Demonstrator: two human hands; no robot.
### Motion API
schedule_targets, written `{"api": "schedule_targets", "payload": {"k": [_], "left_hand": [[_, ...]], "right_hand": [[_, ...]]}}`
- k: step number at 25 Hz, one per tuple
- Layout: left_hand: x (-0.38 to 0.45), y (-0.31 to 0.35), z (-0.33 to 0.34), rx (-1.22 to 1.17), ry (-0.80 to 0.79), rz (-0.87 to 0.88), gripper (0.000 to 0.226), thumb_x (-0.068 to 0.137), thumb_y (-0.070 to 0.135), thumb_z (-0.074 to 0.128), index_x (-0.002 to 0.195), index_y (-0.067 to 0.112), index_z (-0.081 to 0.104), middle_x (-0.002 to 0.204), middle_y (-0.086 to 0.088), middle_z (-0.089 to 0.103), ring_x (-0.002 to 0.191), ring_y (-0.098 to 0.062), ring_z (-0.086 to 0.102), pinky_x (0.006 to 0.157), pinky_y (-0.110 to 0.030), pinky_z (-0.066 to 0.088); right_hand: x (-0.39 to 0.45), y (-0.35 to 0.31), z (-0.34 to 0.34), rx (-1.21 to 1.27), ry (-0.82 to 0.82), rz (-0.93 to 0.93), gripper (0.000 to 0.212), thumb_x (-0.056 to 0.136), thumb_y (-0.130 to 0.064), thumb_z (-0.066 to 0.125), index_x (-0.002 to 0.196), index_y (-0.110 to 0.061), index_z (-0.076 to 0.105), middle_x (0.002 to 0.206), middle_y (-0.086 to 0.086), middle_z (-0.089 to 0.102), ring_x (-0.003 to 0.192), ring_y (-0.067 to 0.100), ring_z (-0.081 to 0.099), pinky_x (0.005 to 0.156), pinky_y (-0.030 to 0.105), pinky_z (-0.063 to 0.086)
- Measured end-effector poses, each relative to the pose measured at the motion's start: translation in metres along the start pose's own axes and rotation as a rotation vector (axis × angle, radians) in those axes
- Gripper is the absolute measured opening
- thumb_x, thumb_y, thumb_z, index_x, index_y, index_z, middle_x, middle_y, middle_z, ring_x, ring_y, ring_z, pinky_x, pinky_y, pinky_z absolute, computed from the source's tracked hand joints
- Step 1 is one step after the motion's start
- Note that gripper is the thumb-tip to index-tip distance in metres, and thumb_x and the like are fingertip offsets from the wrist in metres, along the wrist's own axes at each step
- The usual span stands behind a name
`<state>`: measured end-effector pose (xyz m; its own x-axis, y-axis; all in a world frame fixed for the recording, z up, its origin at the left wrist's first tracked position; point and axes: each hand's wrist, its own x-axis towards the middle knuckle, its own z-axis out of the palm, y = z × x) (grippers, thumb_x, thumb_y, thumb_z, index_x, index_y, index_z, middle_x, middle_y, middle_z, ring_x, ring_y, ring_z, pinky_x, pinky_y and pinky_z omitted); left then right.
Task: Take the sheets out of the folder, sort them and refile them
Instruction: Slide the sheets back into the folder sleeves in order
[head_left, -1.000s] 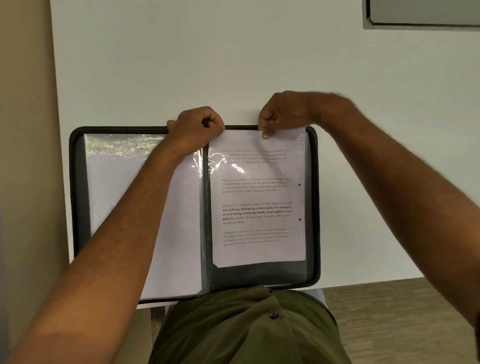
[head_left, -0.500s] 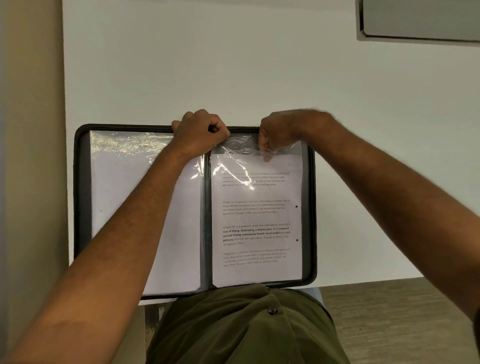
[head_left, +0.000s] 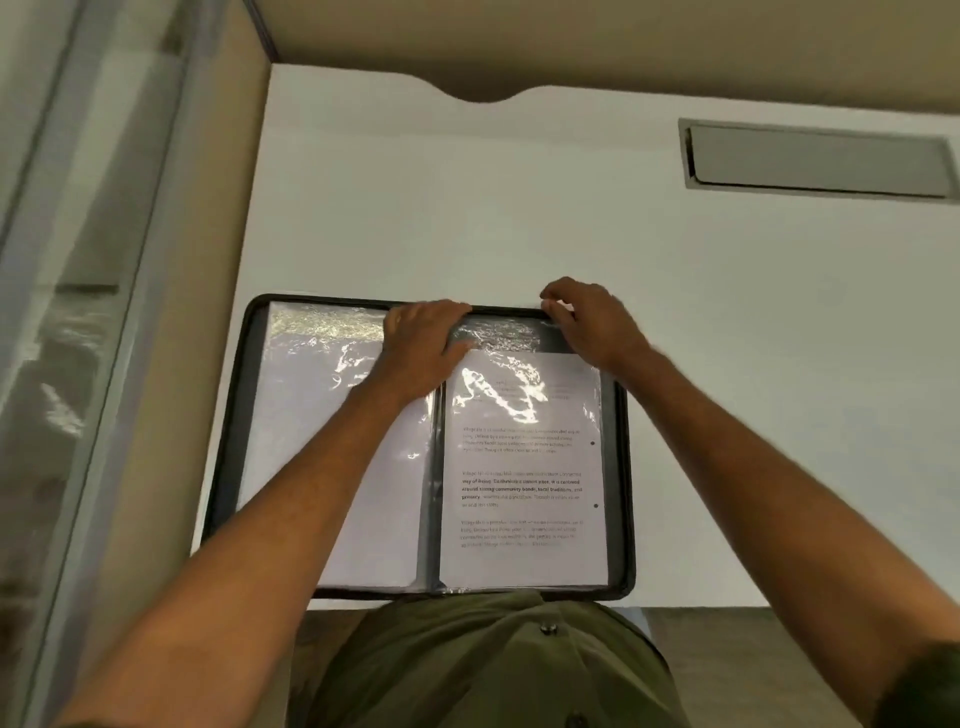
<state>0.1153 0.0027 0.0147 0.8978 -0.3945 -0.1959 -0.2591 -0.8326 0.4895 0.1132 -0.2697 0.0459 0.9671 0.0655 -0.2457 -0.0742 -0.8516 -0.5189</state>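
One black zip-edged display folder (head_left: 621, 467) lies open and flat on the white bench (head_left: 519, 208), its near edge against your olive-green shirt (head_left: 483, 660). It shows two clear plastic sleeves, one on each side of the spine. The left clear sleeve (head_left: 311, 441) holds blank white paper. The right clear sleeve (head_left: 498, 332) holds one white printed sheet (head_left: 524, 483) with four blocks of text and two dark dots near its right edge; the sheet sits low in the sleeve, so a glossy strip of bare plastic shows above its top edge.

Two hands are at work, both at the folder's far edge. Your left hand (head_left: 426, 338) lies palm down across the spine, its fingers fairly straight and pressing on the top of the sleeves; its grip encloses nothing. Your right hand (head_left: 587, 322) is at the top right corner of the right sleeve, its fingers curled with the tips drawn together at the rim; the view blurs there, and you cannot tell whether that grip has plastic pinched in it or merely touches it.

The bench is plain white. One grey rectangular recessed panel (head_left: 815, 161) is set in it at the far right. A beige partition (head_left: 171, 415) stands along the left, with one glass pane (head_left: 67, 312) beyond it, and brown wood-grain flooring (head_left: 753, 665) shows at lower right.
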Motion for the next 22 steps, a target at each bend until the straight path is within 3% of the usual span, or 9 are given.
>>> {"api": "schedule_targets", "payload": {"k": [3,7,11,18,22], "left_hand": [[-0.050,-0.022,0.002,0.054,-0.027,-0.028,0.069,0.100,0.043,0.059,0.161,0.029,0.030,0.170,-0.002,0.020,0.155,-0.029,0.019,0.123,-0.050,0.010],[-0.117,-0.045,0.008,0.044,0.029,-0.223,0.069,0.102,0.052,0.052,0.162,0.028,0.026,0.173,-0.002,0.008,0.159,-0.028,0.007,0.125,-0.051,0.008],[-0.175,-0.051,0.015,0.016,0.100,-0.408,0.071,0.101,0.054,0.053,0.162,0.028,0.025,0.173,-0.003,0.005,0.158,-0.028,0.005,0.125,-0.054,0.009],[-0.241,-0.053,0.014,0.023,0.121,-0.690,0.075,0.098,0.056,0.056,0.161,0.028,0.026,0.173,-0.003,0.004,0.158,-0.030,0.005,0.124,-0.057,0.009],[-0.253,-0.052,0.013,-0.099,0.160,-0.856,0.087,0.094,0.059,0.062,0.162,0.026,0.021,0.173,-0.005,0.003,0.157,-0.032,0.006,0.122,-0.060,0.013]], "right_hand": [[-0.040,0.012,0.025,0.103,0.208,0.043,0.048,0.098,-0.030,0.067,0.142,-0.018,0.053,0.145,0.004,0.057,0.130,0.028,0.053,0.110,0.045,0.044],[-0.094,0.022,0.057,0.169,0.240,0.057,0.066,0.089,-0.023,0.076,0.145,-0.009,0.046,0.151,0.011,0.048,0.139,0.033,0.045,0.117,0.049,0.039],[-0.150,0.024,0.080,0.162,0.188,0.100,0.069,0.091,-0.023,0.076,0.150,-0.008,0.044,0.162,0.015,0.036,0.150,0.033,0.033,0.123,0.049,0.031],[-0.211,0.031,0.099,0.143,0.226,0.040,0.059,0.091,-0.024,0.077,0.142,-0.010,0.051,0.158,0.013,0.040,0.145,0.033,0.039,0.119,0.051,0.038],[-0.233,0.035,0.107,0.158,0.250,0.139,0.056,0.094,-0.023,0.073,0.145,-0.012,0.052,0.164,0.015,0.035,0.152,0.034,0.030,0.124,0.049,0.027]]}}
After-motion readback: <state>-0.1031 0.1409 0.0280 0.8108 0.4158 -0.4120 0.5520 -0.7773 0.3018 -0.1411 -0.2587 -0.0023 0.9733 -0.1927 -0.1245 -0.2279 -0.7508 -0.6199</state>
